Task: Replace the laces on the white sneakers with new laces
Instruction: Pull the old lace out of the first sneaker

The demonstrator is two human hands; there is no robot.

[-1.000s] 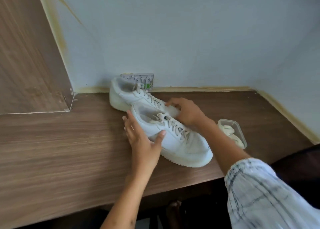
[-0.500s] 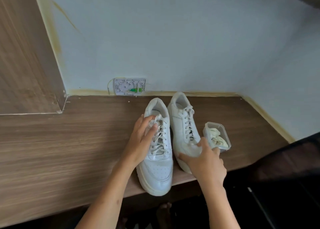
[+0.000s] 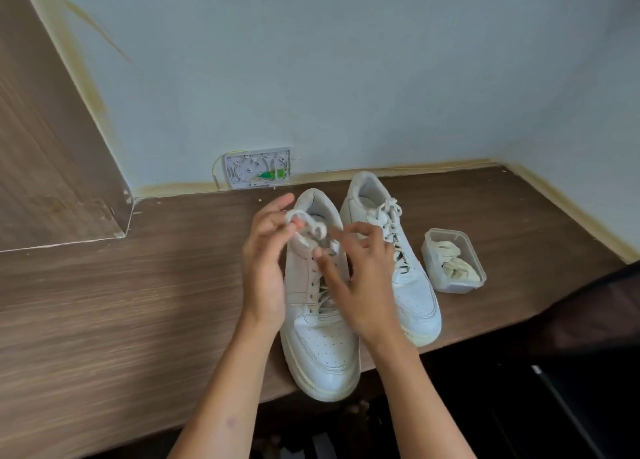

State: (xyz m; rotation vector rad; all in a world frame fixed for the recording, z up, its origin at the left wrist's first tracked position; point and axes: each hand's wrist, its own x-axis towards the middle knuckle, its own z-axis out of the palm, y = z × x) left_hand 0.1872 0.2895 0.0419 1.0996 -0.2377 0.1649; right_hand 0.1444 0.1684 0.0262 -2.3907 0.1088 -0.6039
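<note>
Two white sneakers stand side by side on the wooden desk (image 3: pixel 104 320), toes toward the person; the near sneaker (image 3: pixel 320 320) has its toe at the desk's front edge, the far sneaker (image 3: pixel 412 285) lies just to its right, laced. Over the near sneaker's tongue, the left hand (image 3: pixel 265 268) pinches a loop of the old lace (image 3: pixel 306 221) between thumb and fingers; the right hand (image 3: pixel 360 278) pinches the lace lower down, fingers curled. A clear plastic container (image 3: pixel 453 261) holding pale new laces (image 3: pixel 455 262) sits right of the sneakers; a wall socket plate (image 3: pixel 257 168) is behind them.
</note>
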